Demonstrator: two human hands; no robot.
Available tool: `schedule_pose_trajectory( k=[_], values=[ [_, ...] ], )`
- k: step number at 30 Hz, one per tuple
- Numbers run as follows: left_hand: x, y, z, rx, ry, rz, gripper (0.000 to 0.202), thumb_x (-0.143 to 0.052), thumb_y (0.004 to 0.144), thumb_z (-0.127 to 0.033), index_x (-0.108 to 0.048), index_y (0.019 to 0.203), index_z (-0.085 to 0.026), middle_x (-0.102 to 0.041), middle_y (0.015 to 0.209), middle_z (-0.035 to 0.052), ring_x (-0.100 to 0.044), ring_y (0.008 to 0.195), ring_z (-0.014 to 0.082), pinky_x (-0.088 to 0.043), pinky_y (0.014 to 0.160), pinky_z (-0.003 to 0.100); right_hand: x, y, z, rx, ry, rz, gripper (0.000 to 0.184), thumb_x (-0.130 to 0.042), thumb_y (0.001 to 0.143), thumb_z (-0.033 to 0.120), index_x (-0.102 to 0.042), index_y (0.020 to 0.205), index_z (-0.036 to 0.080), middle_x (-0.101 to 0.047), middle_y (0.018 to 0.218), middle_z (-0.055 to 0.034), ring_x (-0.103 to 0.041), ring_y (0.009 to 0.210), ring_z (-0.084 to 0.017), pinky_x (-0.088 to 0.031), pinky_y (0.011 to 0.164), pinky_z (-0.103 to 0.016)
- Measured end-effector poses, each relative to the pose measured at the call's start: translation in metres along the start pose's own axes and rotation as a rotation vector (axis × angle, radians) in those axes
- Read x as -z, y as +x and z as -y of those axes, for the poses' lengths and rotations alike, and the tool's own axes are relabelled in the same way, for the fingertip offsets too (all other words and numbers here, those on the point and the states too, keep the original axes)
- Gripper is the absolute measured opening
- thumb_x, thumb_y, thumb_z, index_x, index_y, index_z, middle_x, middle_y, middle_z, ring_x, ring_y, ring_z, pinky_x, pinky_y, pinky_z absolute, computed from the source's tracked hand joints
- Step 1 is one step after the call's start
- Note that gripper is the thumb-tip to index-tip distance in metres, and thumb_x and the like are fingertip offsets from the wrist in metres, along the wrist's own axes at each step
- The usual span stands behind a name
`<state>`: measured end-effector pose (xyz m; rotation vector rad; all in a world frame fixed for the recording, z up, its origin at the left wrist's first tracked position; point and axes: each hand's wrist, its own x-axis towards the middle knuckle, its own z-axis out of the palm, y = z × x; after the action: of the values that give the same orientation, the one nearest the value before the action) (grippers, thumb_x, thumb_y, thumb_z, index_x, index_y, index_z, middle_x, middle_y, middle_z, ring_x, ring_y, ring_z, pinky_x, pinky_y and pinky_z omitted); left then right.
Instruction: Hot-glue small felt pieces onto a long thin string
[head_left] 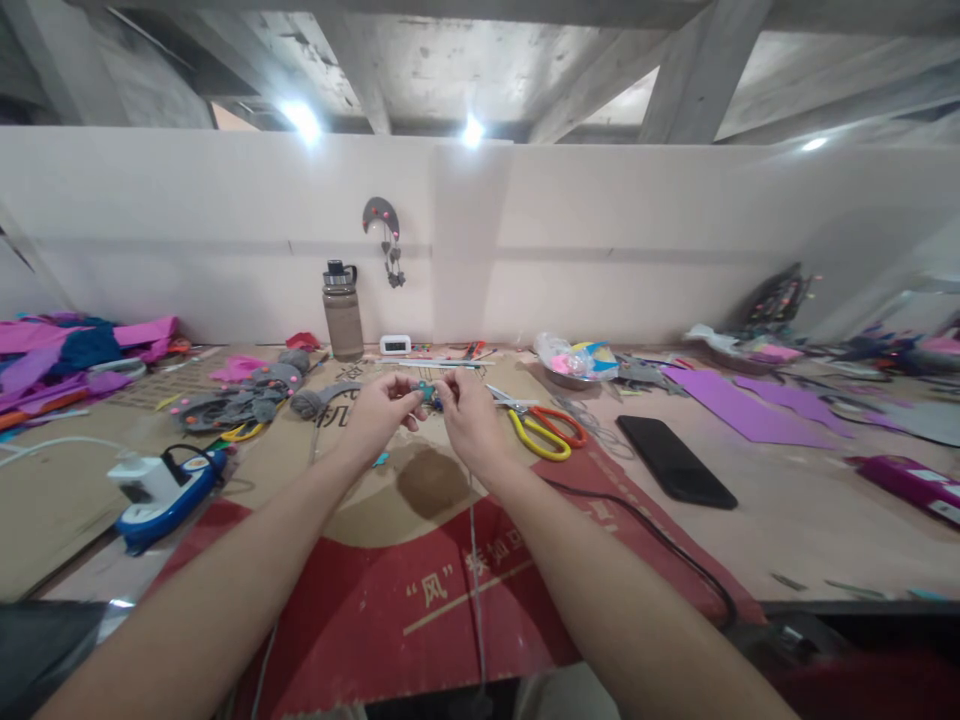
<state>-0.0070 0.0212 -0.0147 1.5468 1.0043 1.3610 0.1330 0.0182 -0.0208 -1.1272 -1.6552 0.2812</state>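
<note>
1. The table [787,520] ran wide under a white wall, and a flattened cardboard sheet [420,590] with red print covered its near middle.
2. Purple felt sheets [742,405] lay toward the far right edge; a heap of pink and blue felt [67,360] sat at the far left.
3. A water bottle [342,312] stood upright at the far edge, against the wall.
4. A black phone [675,460] lay flat, right of centre.
5. A blue and white glue gun [161,490] rested near the left edge.
6. Yellow and orange scissors [544,430] lay just right of the hands.
7. The left hand [382,405] and right hand [469,415] met above the cardboard, fingertips pinched narrow on a small teal piece [427,392] between them, and a thin grey thread [474,560] hung from it toward the near edge.
</note>
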Motion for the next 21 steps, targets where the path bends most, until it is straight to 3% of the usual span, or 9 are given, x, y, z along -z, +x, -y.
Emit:
schedule_pose_trajectory(
  k=[14, 21],
  values=[
    [-0.0026, -0.0035, -0.0036, 0.042, -0.051, 0.061, 0.033, -0.072, 0.063, -0.036, -0.049, 0.078, -0.017, -0.057, 0.069, -0.0011, -0.064, 0.064, 0.0159, -0.049, 0.050, 0.025, 0.0017, -0.0011, 0.0002, 0.009, -0.026, 0.030, 0.018, -0.041, 0.086, 0.031, -0.052, 0.078, 0.020, -0.057, 0.076, -0.0018, -0.049, 0.069, -0.015, -0.034, 0.063, -0.026],
    [-0.0032, -0.0049, -0.0058, 0.029, 0.011, 0.058, 0.027, -0.072, 0.061, -0.030, -0.052, 0.074, -0.018, -0.050, 0.056, -0.0056, -0.042, 0.044, 0.0051, -0.031, 0.039, 0.017, 0.0015, 0.0007, -0.0026, 0.009, 0.050, 0.044, 0.018, -0.041, 0.085, 0.030, -0.054, 0.080, 0.019, -0.057, 0.076, -0.0011, -0.049, 0.070, -0.014, -0.035, 0.066, -0.025]
  ],
)
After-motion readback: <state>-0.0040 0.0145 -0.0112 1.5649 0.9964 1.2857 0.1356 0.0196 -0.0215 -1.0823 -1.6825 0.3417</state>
